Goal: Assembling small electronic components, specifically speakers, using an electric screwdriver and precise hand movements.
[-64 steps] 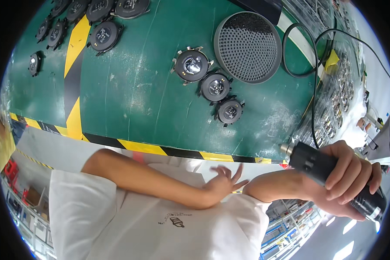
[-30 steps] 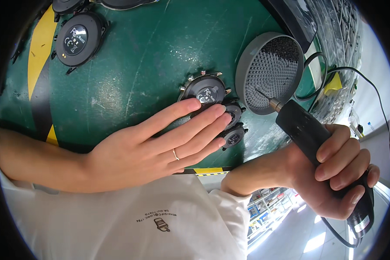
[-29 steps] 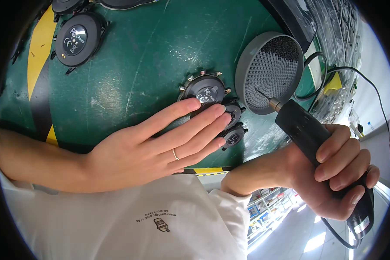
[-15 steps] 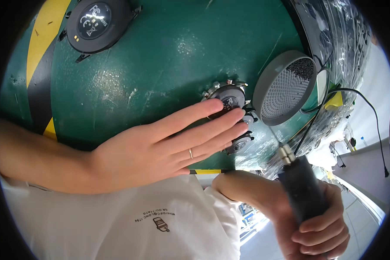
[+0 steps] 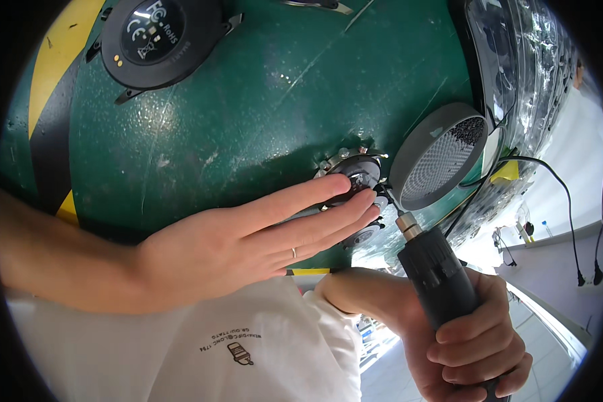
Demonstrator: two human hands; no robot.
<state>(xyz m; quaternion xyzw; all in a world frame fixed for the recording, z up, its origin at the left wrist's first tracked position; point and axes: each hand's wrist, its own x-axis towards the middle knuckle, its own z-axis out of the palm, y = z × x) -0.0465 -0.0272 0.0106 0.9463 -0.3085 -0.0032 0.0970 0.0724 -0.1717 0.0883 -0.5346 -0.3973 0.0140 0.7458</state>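
My left hand (image 5: 228, 238) lies with fingers stretched out, its fingertips on a dark round watch case (image 5: 358, 167) lying back up on the green work surface. My right hand (image 5: 479, 345) is wrapped round a black electric screwdriver (image 5: 439, 278). The driver's thin bit points up and left, beside the watch case and the grey tray; whether it touches a screw is too small to tell. More watch cases (image 5: 364, 236) sit partly hidden under my left fingers.
Right of the watch case stands a round grey dimpled tray (image 5: 403, 164) holding many tiny dark screws (image 5: 470, 129). A larger black watch case (image 5: 171, 70) lies back up at the far left, near yellow-black edge tape (image 5: 57, 87). Clear plastic bags (image 5: 539, 74) and a black cable (image 5: 566, 187) are at right.
The screwdriver has moved left and up, bringing its bit closer to the watch case. My left hand stays on the case. The whole view has shifted slightly.
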